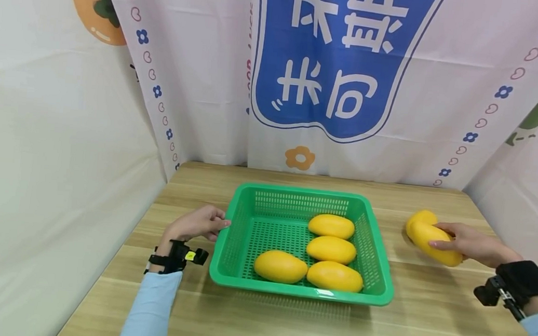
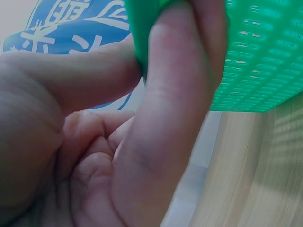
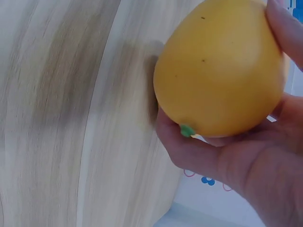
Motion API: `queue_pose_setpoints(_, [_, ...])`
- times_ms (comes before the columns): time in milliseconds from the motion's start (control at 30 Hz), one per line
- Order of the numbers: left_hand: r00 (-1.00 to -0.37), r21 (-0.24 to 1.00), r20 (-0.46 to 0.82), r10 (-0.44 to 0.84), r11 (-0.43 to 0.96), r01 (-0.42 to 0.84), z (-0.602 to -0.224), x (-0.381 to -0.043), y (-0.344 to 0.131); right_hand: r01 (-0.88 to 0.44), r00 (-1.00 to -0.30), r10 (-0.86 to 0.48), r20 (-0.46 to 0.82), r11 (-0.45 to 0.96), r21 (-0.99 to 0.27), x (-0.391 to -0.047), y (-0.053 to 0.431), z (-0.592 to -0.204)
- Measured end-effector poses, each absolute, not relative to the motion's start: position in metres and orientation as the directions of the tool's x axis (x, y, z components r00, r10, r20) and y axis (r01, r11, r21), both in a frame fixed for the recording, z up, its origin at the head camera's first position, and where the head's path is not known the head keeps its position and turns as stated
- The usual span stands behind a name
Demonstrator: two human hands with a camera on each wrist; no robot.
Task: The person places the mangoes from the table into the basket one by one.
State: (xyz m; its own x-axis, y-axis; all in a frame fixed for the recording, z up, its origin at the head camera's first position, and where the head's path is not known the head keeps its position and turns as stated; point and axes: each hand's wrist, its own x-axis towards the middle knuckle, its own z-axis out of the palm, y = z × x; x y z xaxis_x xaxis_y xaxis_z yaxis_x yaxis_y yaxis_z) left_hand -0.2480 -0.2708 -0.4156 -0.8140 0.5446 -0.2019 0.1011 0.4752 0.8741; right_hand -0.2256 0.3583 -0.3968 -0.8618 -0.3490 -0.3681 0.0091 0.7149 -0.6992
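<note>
In the head view, right of centre, the right hand (image 1: 472, 243) grips a yellow mango (image 1: 439, 247), thumb on the near side; the mango lies at its fingers, toward the middle of the frame. Just behind it, partly hidden, is a second mango (image 1: 419, 218). Left of centre, the left hand (image 1: 201, 223) pinches the left rim of a green basket (image 1: 288, 289). The basket sits low in the middle, a shallow rectangle of glossy plastic with slotted walls and a mesh floor. Four smooth oval mangoes (image 1: 331, 249) lie in its right and lower parts, one lower left of the rest. Beneath is a pale wood-grain table (image 1: 426, 325); behind, creased white cloth (image 1: 210, 70) bears a blue panel (image 1: 330, 63) with white characters. Light-blue sleeves (image 1: 151, 311) enter from the lower corners.

In the left wrist view, thumb and finger close on the basket's rim at upper centre; its perforated wall fills the upper right, with wood grain at lower right.

In the right wrist view, the held mango fills the upper right, cupped from below and from the right. Its matt skin is rounded, with small dark specks and a green stem nub (image 3: 186, 130) at its lower end.
</note>
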Motion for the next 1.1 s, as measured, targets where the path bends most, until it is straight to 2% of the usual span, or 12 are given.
queue_pose_setpoints(467, [-0.817,0.869,-0.206,0.539,0.484,0.101,-0.415,-0.247,-0.271,-0.009,-0.875,-0.353,-0.331,0.696,-0.718,-0.224,0.346,-0.388])
queue_pose_setpoints(1100, [-0.824,0.874,-0.199,0.531,0.476,0.095,-0.412,-0.244,-0.27,0.042,-0.881,-0.346,-0.323,0.624,-0.78,-0.219,0.316,-0.361])
